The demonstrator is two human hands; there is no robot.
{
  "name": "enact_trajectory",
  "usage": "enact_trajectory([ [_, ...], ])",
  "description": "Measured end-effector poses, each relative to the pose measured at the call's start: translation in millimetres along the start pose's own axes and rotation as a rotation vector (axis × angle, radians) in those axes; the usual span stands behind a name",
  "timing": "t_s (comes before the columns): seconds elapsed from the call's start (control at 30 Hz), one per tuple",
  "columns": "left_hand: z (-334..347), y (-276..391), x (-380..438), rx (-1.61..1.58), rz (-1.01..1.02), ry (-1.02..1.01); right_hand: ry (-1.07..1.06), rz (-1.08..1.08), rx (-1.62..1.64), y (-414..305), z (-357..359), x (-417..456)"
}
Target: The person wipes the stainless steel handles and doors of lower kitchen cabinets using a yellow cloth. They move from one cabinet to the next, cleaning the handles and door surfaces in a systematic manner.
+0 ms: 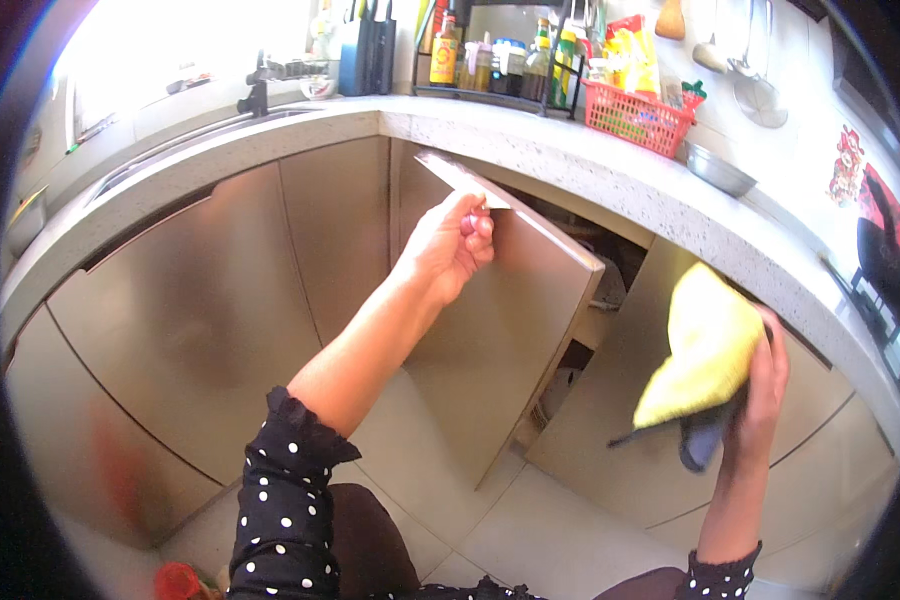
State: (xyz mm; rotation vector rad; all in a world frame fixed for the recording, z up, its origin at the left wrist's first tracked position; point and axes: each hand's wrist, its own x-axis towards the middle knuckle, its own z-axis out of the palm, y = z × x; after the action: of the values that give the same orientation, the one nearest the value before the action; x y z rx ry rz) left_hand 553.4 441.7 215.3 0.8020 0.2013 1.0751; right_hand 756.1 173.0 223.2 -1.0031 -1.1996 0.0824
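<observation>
My left hand (450, 244) holds the metal edge strip (457, 176) along the top of a cabinet door (510, 300), thumb above and fingers curled. The door stands partly open, swung out from under the countertop. Behind it shows a slice of the dark cabinet interior (615, 270), where the contents are hard to make out. Off to the right, my right hand (761, 397) grips a yellow and dark grey cloth (709, 345), bunched up and hanging in front of another cabinet door (630, 397). The cloth covers part of that hand's fingers.
The speckled stone countertop (487, 142) curves above the cabinets. On it stand a knife block (367, 56), a rack of sauce bottles (495, 90), a red plastic basket (634, 116) and a metal bowl (720, 169). A sink tap (256, 86) is at the left. Below lies the tiled floor (525, 525).
</observation>
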Motion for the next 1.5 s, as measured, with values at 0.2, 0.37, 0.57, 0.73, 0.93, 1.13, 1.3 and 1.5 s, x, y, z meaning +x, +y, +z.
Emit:
enact_trajectory([
  [0.2,-14.0,17.0,-9.5,-0.092,-0.042,-0.083,-0.583,-0.141,-0.204,-2.1,118.2,72.7],
  [0.37,-16.6,20.5,-11.3,-0.120,-0.070,-0.050,-0.701,0.215,0.014,3.3,145.6,94.4],
  [0.57,-25.3,23.4,-12.0,-0.177,-0.140,-0.159,-0.661,0.176,0.016,43.5,185.4,132.4],
  [0.73,-26.9,34.6,-23.1,-0.138,-0.161,-0.113,-0.563,-0.016,-0.112,77.9,223.8,151.6],
  [0.93,-36.7,48.2,-35.6,-0.132,-0.149,-0.085,-0.061,-0.066,0.352,51.4,222.3,164.6],
  [1.13,-70.2,78.5,-45.4,-0.135,-0.157,-0.160,-0.160,-0.049,0.285,38.2,251.3,178.5],
  [1.3,-79.2,90.5,-45.0,-0.126,-0.178,-0.188,-0.201,-0.205,-0.149,63.2,304.8,190.7],
  [1.5,-88.9,101.7,-52.9,-0.119,-0.162,-0.154,-0.587,-0.197,-0.491,92.1,360.7,183.9],
])
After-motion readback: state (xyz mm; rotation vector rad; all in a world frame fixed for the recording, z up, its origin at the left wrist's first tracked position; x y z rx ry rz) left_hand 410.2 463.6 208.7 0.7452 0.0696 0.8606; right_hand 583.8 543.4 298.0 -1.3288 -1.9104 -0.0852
